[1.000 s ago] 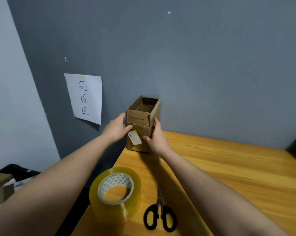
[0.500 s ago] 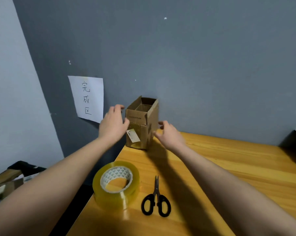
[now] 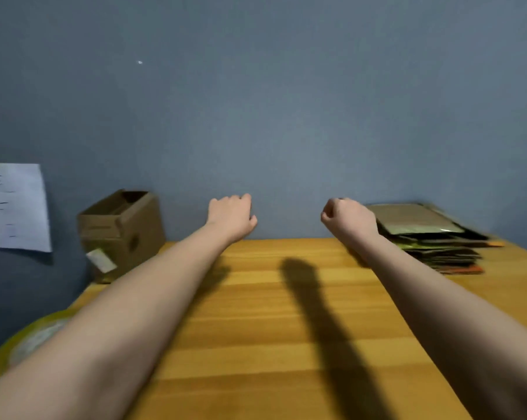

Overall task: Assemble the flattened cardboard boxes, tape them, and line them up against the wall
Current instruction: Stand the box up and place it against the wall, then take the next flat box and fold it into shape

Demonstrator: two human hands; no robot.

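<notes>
Above the far middle of the table [image 3: 286,328], both hands are held out with nothing in them; the left hand [image 3: 232,216] has its fingers [image 3: 241,199] curled loosely downward, gripping nothing, and the right hand [image 3: 348,218] has its fingers [image 3: 332,207] drawn in to a loose fist, also around nothing; the two hands are apart from each other, each raised off the wood, with the blue-grey wall [image 3: 286,116] behind them; both bare forearms run back toward the camera, and a dark shadow lies on the wood between them; to the left of the left hand, well apart from it, the assembled cardboard box [image 3: 119,234] stands upright at the table's far left corner against the wall, its top flaps up and open, a pale label on its near face; to the right, just beyond the right hand, a stack of flattened boxes [image 3: 429,234] lies by the wall at the table's far right, blurred; a white sheet of paper [image 3: 15,207] with dark marks hangs on the wall left of the box; at the near left edge, partly hidden by the left forearm, sits a yellowish roll of tape [image 3: 22,344].
</notes>
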